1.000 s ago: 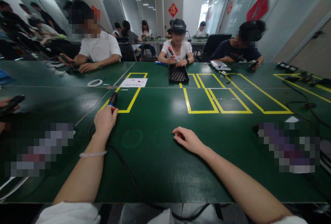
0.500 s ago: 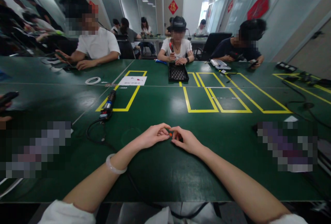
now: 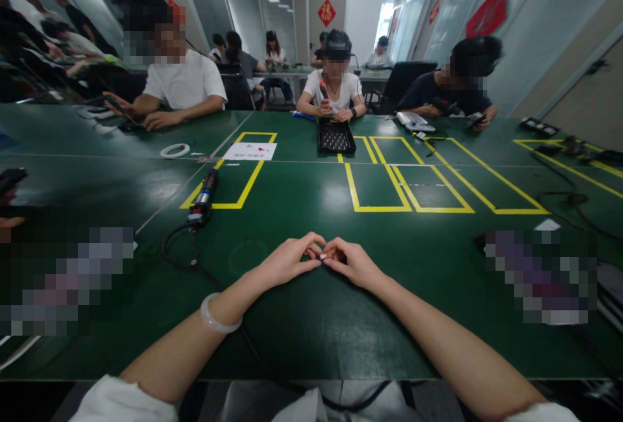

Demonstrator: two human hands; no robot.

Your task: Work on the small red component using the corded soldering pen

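Note:
Between the fingertips of both hands, just above the green table (image 3: 311,318), is a small orange and white piece (image 3: 324,256), too small to name. My left hand (image 3: 294,258), with a pale bangle (image 3: 219,315) on its wrist, pinches it from the left with thumb and fingers. From the right, my right hand (image 3: 353,261) closes its thumb and fingertips on the same piece. The fingertips of the two hands almost meet, and they partly hide the piece.
An electric screwdriver (image 3: 205,193) with a black cable (image 3: 170,256) lies ahead on the left. Yellow tape outlines (image 3: 382,209) mark the table, and a paper sheet (image 3: 252,151) lies beyond. Across sit several people, one behind a black tray (image 3: 335,147). Blurred-out items flank both sides.
The hands have turned slightly and the left thumb has come forward to the piece. More of the orange and white piece now shows between the fingertips.

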